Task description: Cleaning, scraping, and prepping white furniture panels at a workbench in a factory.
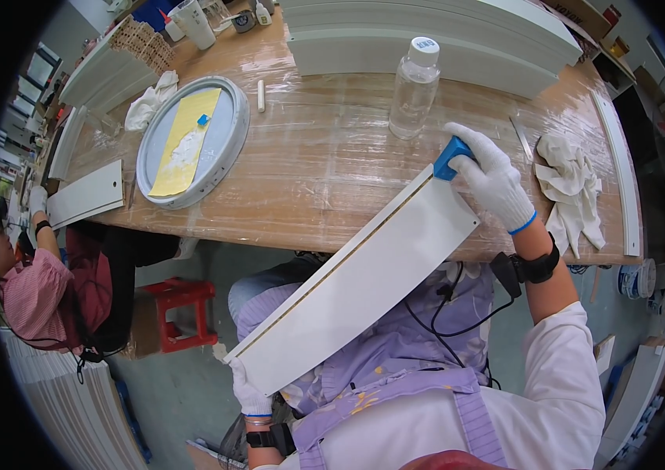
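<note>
A long white board (pixel 360 270) with a brown groove along one edge lies slanted across my lap, its far end over the table edge. My left hand (pixel 250 390), in a white knit glove, is closed on the board's near-left end. In my gloved right hand (pixel 498 178) is a small blue block (pixel 450 158), pressed against the far corner of the board. My right fingers are wrapped over the block and partly hide it. Just beyond it stands a clear bottle (pixel 414 90) of liquid with a white cap.
A round lid (pixel 226 149) holding yellow sandpaper-like sheet (pixel 191 133) and white powder sits on the film-covered table (pixel 317 172). White cloths (pixel 567 184), a flat metal blade (pixel 521 138) and stacked white boards (pixel 426 47) surround it. A co-worker (pixel 42 290) sits left, near a red stool (pixel 183 313).
</note>
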A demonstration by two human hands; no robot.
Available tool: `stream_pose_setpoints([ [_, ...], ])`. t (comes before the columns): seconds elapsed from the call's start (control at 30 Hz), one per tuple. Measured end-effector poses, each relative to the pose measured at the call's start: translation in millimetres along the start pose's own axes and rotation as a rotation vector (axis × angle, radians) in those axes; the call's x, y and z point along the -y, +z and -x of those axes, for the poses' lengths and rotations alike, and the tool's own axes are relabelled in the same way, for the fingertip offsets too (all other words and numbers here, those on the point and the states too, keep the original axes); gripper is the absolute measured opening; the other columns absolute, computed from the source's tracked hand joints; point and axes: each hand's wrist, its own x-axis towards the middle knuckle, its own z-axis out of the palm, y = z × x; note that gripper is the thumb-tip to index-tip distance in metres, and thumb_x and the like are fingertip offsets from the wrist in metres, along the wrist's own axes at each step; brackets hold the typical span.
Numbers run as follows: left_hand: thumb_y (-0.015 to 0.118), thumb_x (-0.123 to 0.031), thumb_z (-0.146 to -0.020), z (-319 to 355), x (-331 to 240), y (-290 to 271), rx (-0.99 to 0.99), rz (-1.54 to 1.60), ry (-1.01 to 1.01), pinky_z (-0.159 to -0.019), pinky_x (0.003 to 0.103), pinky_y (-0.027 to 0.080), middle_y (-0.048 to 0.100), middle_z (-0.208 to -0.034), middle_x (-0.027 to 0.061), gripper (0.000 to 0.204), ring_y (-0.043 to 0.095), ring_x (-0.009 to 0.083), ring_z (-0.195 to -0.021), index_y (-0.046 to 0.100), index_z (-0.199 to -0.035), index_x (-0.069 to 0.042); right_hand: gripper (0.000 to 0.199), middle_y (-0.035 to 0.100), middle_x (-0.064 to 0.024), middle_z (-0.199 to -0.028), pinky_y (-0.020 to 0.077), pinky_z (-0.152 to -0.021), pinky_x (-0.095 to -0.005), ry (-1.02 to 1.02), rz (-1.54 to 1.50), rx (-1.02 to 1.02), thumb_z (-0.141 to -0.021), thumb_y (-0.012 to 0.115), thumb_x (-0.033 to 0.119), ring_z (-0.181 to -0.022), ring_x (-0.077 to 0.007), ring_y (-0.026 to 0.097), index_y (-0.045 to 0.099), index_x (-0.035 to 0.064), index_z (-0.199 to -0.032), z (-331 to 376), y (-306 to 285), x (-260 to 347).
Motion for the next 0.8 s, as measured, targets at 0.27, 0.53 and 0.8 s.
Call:
stream_pose_setpoints([
  [0.27,0.049,-0.050,-0.099,-1.4,2.0,-7.7,-0.015,0.000,0.005,-0.101,0.043,0.048,0.054,-0.135,0.0153,0.064,0.056,0.0306,-0.120,0.044,-0.140,-0.001,0.041,0.063,-0.0143,-0.112,0.0514,-0.089,-0.0342,0.026,0.039,0.005,-0.088,0.060,0.009,-0.098,-0.0273,0.064,0.057,0.0082,-0.130,1.2,-1.4,-0.9],
  [0.53,0.051,-0.049,-0.098,0.2,2.0,-2.9,-0.038,0.010,0.000,-0.100,0.042,0.048,0.054,-0.135,0.0148,0.063,0.056,0.0301,-0.120,0.044,-0.139,-0.001,0.041,0.064,-0.0143,-0.113,0.0509,-0.090,-0.0350,0.087,0.043,-0.007,-0.088,0.060,0.011,-0.100,-0.0280,0.064,0.057,0.0099,-0.130,-0.1,-0.5,8.5],
  [0.8,0.051,-0.048,-0.099,-6.9,3.7,-22.3,-0.028,0.027,-0.024,-0.101,0.042,0.048,0.054,-0.136,0.0141,0.061,0.056,0.0287,-0.120,0.043,-0.140,-0.003,0.043,0.064,-0.0154,-0.116,0.0493,-0.092,-0.0358,0.083,0.028,-0.005,-0.088,0.062,0.019,-0.104,-0.0281,0.064,0.058,0.0136,-0.131,-5.1,0.3,-10.9],
])
